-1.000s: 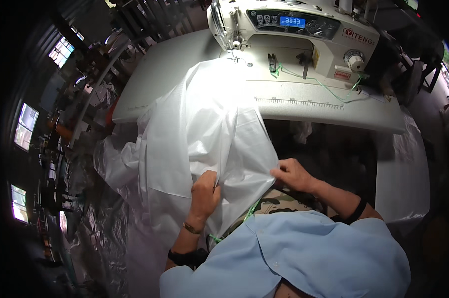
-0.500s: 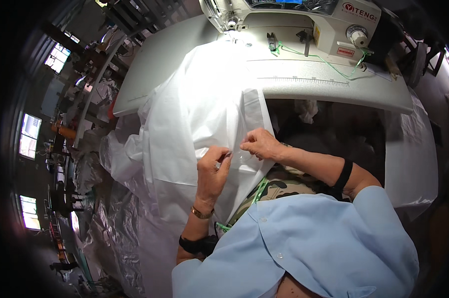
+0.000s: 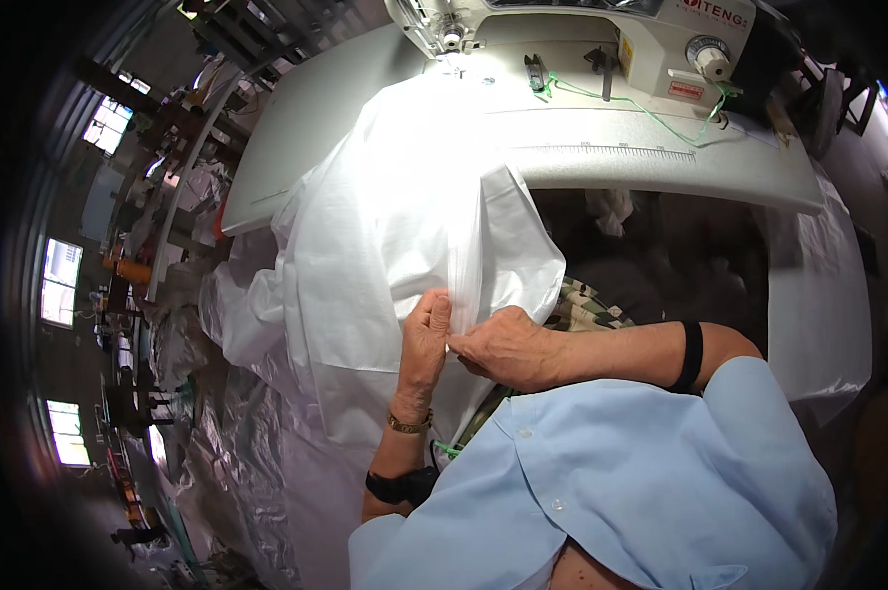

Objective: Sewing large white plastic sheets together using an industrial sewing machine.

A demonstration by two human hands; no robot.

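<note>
White sheet fabric (image 3: 350, 285) runs from under the sewing machine's needle area down over the table edge into my lap. My left hand (image 3: 424, 339) pinches a folded strip of it, thumb uppermost. Close beside it, a little nearer to me, my right hand (image 3: 508, 349) is closed on the same fabric edge, its fingertips almost touching the left hand. Between the hands and the machine the edge stretches in a narrow, straight fold. The sewing machine's needle end (image 3: 452, 39) stands over the far end of the cloth, under a bright light.
On the pale machine table (image 3: 296, 128) lie thread snips (image 3: 534, 74) tied to a green cord (image 3: 650, 120). The handwheel (image 3: 707, 57) is at the far right. White sheeting (image 3: 815, 295) hangs at the right, and crumpled clear plastic (image 3: 232, 462) lies at the left.
My right hand has moved nearer to me and turned, closing on the fabric beside my left hand. The fabric edge is now drawn into a straight fold, and its right part bulges outward.
</note>
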